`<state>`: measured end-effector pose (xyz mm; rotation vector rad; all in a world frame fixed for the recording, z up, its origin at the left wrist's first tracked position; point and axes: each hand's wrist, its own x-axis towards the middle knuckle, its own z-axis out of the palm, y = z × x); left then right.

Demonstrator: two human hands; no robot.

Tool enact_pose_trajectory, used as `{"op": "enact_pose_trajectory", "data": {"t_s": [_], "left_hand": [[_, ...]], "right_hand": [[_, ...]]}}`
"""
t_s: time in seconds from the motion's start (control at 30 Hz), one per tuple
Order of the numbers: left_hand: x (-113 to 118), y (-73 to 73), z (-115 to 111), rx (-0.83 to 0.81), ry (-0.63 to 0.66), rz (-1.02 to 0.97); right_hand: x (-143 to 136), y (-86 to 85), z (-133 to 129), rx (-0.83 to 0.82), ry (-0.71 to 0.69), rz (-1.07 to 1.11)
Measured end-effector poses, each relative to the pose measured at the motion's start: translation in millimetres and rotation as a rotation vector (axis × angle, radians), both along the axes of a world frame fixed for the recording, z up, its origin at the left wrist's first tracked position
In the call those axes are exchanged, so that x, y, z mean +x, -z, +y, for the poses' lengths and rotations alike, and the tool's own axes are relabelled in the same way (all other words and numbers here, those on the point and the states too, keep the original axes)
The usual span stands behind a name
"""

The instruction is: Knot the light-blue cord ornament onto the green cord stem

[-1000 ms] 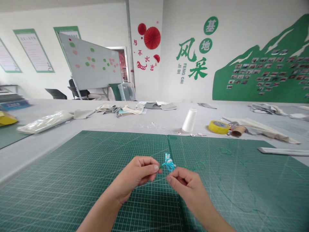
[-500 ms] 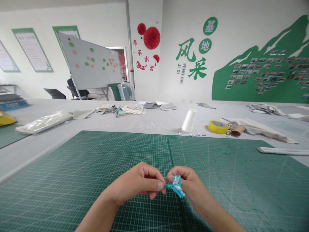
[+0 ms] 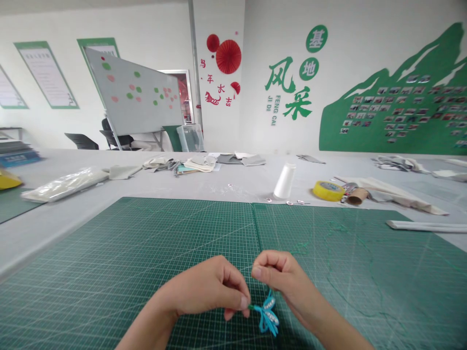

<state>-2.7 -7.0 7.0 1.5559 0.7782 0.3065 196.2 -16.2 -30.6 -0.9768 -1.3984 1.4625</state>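
My left hand (image 3: 215, 289) pinches the short green stem of a small blue flower (image 3: 268, 316) between thumb and fingertips. White bead-like rows line the flower's petals, which point right and downward. My right hand (image 3: 280, 272) is closed in a pinch just above the flower, apart from my left fingertips. Fine green thread (image 3: 301, 249) lies in loops on the mat and leads to the back of my right hand; the part within the fingers is hardly visible. Both hands are above the green cutting mat (image 3: 175, 233).
Beyond the mat stand a white thread cone (image 3: 285, 181), a yellow tape roll (image 3: 328, 191) and a cardboard tube (image 3: 356, 196). Fabric scraps (image 3: 200, 163) lie farther back. A plastic-wrapped bundle (image 3: 65, 184) is at left, and white rolled strips (image 3: 426, 226) are at right.
The flower has dropped lower and tilted downward, out from in front of my right hand. My left hand has lowered slightly, and the gap between the hands has grown.
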Motion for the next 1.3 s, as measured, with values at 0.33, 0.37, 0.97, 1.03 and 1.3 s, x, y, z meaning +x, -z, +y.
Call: {"op": "enact_pose_trajectory", "data": {"t_s": [0.33, 0.37, 0.97, 1.03, 1.3], "left_hand": [[0.4, 6.3, 2.8, 0.150, -0.084, 0.131], [0.4, 6.4, 3.4, 0.155, -0.099, 0.133], [-1.4, -2.0, 12.1, 0.066, -0.428, 0.004], [-2.1, -3.9, 11.4, 0.037, -0.439, -0.028], [-6.3, -7.8, 9.9, -0.057, -0.412, -0.142]], "right_hand": [[-6.5, -12.8, -18.0, 0.323, 0.074, -0.342], [-6.9, -14.0, -19.7, 0.385, 0.096, -0.385], [-11.3, -5.6, -23.0, 0.613, 0.149, -0.522], [-11.4, -3.4, -20.8, 0.516, 0.160, -0.499], [-9.2, 5.9, -6.3, 0.094, 0.100, -0.181]]}}
